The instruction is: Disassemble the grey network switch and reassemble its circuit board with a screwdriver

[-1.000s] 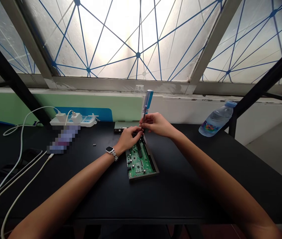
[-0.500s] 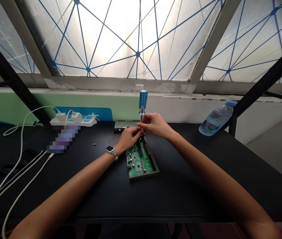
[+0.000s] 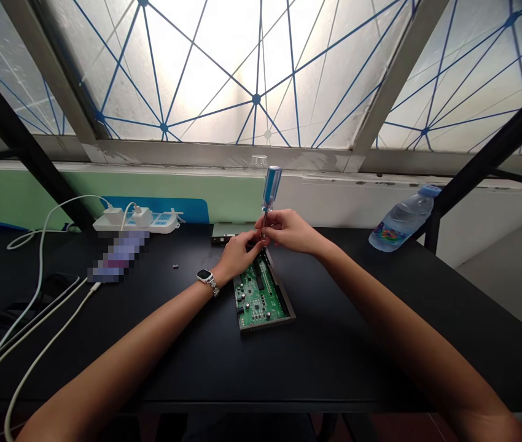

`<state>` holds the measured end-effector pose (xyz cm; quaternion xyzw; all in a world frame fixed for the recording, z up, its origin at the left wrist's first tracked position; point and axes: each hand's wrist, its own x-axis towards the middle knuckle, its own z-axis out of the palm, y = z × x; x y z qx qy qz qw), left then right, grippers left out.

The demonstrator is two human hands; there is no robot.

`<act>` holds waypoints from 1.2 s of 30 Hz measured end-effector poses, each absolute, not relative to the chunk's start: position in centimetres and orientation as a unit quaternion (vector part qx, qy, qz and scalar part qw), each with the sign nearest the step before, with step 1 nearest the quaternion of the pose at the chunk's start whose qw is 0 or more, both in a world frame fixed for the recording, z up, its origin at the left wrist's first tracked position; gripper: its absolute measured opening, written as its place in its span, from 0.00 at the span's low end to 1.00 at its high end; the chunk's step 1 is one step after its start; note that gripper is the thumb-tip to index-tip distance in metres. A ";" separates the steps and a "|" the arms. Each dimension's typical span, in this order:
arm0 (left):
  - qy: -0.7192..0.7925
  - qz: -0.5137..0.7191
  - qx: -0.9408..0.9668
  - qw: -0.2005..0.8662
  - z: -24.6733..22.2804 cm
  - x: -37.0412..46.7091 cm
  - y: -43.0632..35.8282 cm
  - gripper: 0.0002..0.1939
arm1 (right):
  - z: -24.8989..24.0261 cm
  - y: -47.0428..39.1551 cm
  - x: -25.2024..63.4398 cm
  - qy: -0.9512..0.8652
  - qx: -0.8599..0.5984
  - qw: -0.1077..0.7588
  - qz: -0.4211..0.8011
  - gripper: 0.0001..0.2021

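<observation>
A green circuit board (image 3: 261,298) sits in a shallow metal case (image 3: 268,325) on the black table. Over the case's far end, my right hand (image 3: 291,230) grips a screwdriver (image 3: 271,189) by its metal shaft. Its blue and clear handle points up, tilted a little to the right. My left hand (image 3: 237,253), with a watch on the wrist, is at the far left of the case, its fingertips close to the screwdriver's lower end. Those fingers are bent together, and whatever is between them is hidden. The screwdriver's tip is covered by my fingers.
Behind my left hand lies a grey metal panel (image 3: 226,234). Tiny screws (image 3: 175,266) are on the table to the left. Farther left are a power strip (image 3: 139,222), a blurred-out phone (image 3: 120,258) and white cables. A water bottle (image 3: 401,220) leans at the back right.
The screwdriver's handle has tipped from upright toward the right. My right hand has shifted slightly right, while my left hand stays in place.
</observation>
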<state>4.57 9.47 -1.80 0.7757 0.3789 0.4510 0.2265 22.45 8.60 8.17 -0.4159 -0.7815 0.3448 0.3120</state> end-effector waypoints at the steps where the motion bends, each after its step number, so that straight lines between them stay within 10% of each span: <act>1: 0.380 0.450 0.776 0.225 -1.8 4.6 9.5 0.15 | 8.1 8.5 22.3 -0.788 -0.415 0.312 0.331 0.06; 9: 0.369 0.446 0.784 0.224 -1.1 4.5 9.0 0.11 | 8.2 8.3 22.3 -0.793 -0.463 0.334 0.212 0.05; 36: 0.355 0.320 0.871 0.119 1.3 -0.9 3.4 0.07 | 2.5 3.2 26.1 -0.435 -0.397 0.527 0.612 0.11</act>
